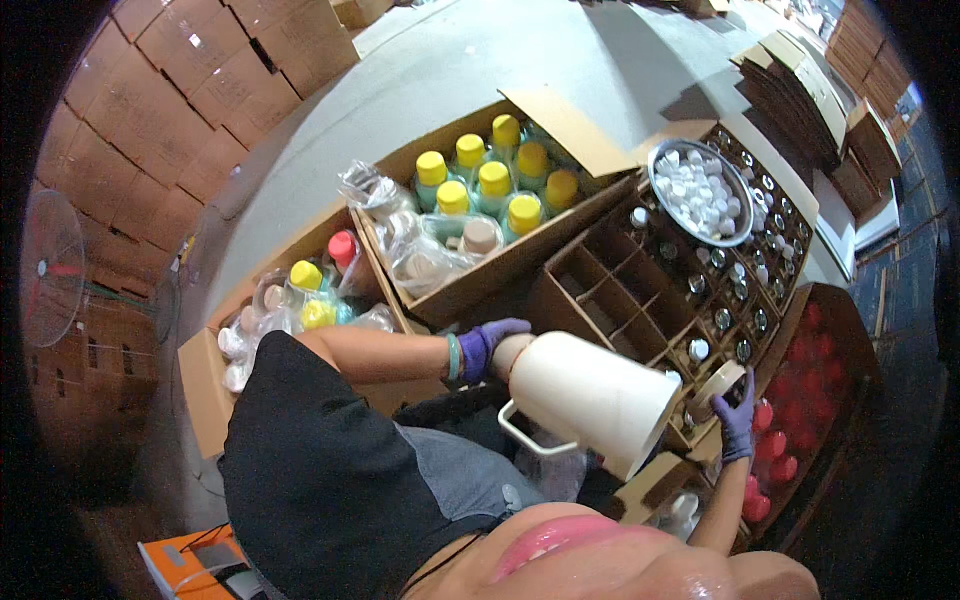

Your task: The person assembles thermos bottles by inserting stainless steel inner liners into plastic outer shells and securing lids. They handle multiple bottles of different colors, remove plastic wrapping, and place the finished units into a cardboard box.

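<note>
My left hand, in a purple glove, is closed round the beige narrow end of a large cream jug. The jug lies tilted on its side in front of my body, its handle toward me and its wide end to the right. My right hand, also gloved, has its fingers round a beige round lid at the near edge of a divided carton. What lies under that lid is partly hidden. Several small bottles with silvery or white tops stand in the carton's compartments.
A metal bowl of white caps rests on the divided carton. Boxes of yellow-capped bottles and plastic-wrapped bottles stand left. Red-capped bottles fill a box at right. Stacked cartons and a fan stand farther left.
</note>
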A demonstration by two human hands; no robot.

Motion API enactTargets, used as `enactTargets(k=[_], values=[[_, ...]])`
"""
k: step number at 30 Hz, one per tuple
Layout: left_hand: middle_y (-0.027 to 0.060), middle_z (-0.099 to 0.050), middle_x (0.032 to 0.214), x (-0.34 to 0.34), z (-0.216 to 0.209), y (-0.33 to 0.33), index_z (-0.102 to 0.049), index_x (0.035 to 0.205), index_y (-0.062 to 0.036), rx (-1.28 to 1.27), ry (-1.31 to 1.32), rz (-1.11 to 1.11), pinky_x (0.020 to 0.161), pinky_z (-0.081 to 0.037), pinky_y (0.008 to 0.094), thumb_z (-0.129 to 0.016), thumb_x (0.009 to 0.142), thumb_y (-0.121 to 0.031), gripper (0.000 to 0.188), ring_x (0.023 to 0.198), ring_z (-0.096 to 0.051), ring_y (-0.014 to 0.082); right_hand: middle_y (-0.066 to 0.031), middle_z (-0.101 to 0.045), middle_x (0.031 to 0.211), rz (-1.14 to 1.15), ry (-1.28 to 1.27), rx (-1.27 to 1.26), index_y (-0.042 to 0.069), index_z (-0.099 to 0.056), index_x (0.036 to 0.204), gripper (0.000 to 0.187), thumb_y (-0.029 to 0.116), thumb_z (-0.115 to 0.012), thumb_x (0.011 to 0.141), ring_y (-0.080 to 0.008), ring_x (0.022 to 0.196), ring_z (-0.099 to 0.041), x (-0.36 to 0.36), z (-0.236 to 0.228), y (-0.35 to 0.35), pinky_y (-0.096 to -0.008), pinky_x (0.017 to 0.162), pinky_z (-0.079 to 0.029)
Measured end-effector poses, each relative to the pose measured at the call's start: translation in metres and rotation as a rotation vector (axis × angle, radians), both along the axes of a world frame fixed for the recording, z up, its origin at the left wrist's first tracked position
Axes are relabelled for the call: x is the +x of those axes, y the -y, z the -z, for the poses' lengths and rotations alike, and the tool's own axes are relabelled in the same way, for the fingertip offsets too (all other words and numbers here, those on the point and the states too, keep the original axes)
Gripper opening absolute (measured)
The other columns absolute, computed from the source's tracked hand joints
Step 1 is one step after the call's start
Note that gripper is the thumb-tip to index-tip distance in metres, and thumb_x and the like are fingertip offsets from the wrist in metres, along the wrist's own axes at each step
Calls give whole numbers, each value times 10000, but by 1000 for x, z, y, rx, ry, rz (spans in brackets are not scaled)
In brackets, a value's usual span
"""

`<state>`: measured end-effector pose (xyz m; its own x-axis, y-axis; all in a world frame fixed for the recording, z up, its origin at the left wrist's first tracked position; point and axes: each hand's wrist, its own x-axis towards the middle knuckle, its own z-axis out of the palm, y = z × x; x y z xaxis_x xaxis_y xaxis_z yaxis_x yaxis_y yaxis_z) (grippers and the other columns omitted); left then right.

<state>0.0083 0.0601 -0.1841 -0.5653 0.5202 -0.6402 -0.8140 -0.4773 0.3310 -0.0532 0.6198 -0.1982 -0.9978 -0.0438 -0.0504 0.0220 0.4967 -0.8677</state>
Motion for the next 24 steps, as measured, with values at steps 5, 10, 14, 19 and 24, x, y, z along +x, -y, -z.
enactTargets(k=[5, 10, 14, 19, 24], values=[[76, -660, 1109, 19, -6, -7, -610, 1197, -123, -567, -558, 95, 906, -507, 389, -651, 851, -160, 350, 1023, -619, 210, -164, -349, 1500, -106, -85, -63, 67, -205, 1521, 1205, 522, -830, 598, -294, 1365, -375, 87, -153, 109, -430, 1131, -312], [112, -683, 1097, 20, -43, -16, -631, 1167, -114, -73, -45, -100, 903, -512, 486, -531, 886, -468, 463, 1000, -648, 316, -126, -388, 1452, -297, -266, -61, 73, -274, 1495, 1165, 328, -885, 536, -269, 1336, -411, 113, -226, 154, -405, 1107, -353], [121, -679, 1123, 3, -64, -29, -627, 1182, -102, -200, -235, -13, 911, -514, 491, -520, 905, -432, 443, 1024, -646, 322, -181, -398, 1405, -372, -424, 238, 75, -318, 1476, 1165, 389, -876, 502, -337, 1329, -381, 120, -235, 164, -428, 1119, -317], [118, -686, 1098, 3, -68, -23, -633, 1167, -87, -197, -217, -10, 886, -530, 463, -516, 916, -416, 430, 1005, -655, 298, -212, -391, 1390, -390, -465, 306, 74, -342, 1455, 1166, 428, -878, 482, -393, 1293, -393, 143, -229, 178, -456, 1102, -324], [127, -693, 1054, -6, -49, -13, -635, 1157, -75, -218, -221, -25, 837, -547, 433, -519, 920, -402, 420, 957, -667, 279, -205, -404, 1371, -429, -536, 328, 77, -353, 1443, 1161, 439, -875, 472, -386, 1268, -418, 149, -224, 183, -453, 1088, -339]])
